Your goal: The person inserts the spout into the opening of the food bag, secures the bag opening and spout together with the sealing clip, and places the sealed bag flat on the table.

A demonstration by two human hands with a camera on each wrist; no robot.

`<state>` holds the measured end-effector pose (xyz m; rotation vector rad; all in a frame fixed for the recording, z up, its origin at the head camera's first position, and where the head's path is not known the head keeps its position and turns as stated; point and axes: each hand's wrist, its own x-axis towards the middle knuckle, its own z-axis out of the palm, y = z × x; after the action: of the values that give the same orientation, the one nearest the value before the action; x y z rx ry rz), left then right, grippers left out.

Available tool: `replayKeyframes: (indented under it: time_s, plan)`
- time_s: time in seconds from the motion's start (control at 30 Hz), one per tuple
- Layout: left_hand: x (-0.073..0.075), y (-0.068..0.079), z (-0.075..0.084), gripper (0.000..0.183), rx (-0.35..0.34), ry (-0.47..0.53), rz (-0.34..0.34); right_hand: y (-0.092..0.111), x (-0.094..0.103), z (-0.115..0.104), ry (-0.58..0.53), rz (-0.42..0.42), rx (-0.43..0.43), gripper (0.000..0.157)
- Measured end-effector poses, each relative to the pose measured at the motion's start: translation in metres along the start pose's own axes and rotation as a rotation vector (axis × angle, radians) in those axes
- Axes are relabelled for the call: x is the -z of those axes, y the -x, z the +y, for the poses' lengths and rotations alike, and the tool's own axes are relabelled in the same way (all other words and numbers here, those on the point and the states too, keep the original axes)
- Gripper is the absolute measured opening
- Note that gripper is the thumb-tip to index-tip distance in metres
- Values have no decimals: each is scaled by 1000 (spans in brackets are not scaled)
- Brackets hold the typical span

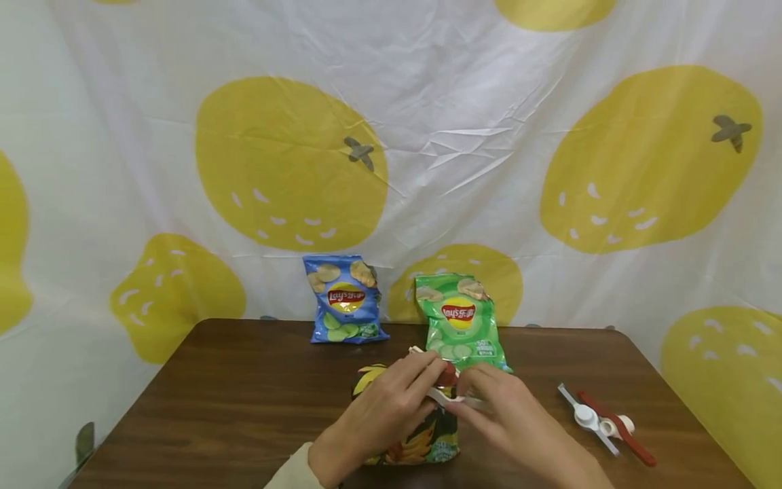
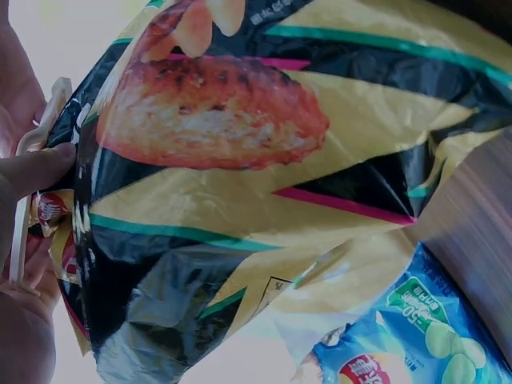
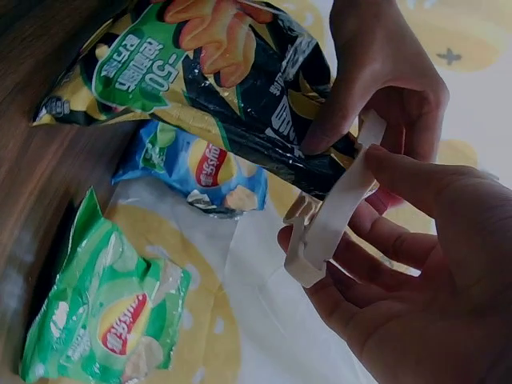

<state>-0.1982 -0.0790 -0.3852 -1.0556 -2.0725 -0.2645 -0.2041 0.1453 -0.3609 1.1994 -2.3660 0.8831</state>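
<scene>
A black and gold chip bag [image 1: 415,448] with pictures of roasted wings stands near the table's front. At its top, my left hand [image 1: 387,407] grips the folded bag edge, thumb on the front in the right wrist view. A white bag clip [image 3: 334,212] lies across that top edge. My right hand [image 3: 432,248] pinches the clip between thumb and fingers. In the left wrist view the bag's back [image 2: 232,112] fills most of the picture, with the clip [image 2: 20,232] at the left.
A blue chip bag [image 1: 346,299] and a green chip bag [image 1: 461,319] stand at the back of the brown table [image 1: 256,394], before a lemon-print cloth [image 1: 427,136]. On the right, a white bag clip [image 1: 587,416] and a red bag clip [image 1: 632,438] lie crosswise together.
</scene>
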Motion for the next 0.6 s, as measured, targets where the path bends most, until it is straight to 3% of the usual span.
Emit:
replayKeyframes:
  time_s: [0.1, 0.17, 0.37, 0.6]
  plan:
    - [2, 0, 0, 59, 27, 11, -25, -3, -3, 3, -49, 49, 16, 27]
    - [2, 0, 0, 59, 29, 3, -28, -4, -4, 4, -94, 37, -27, 32]
    - [1, -1, -2, 64, -37, -76, -4, -8, 1, 6, -232, -135, -204, 58]
    - [1, -2, -4, 63, -60, -112, 31, -11, 1, 7, -260, -192, -172, 59]
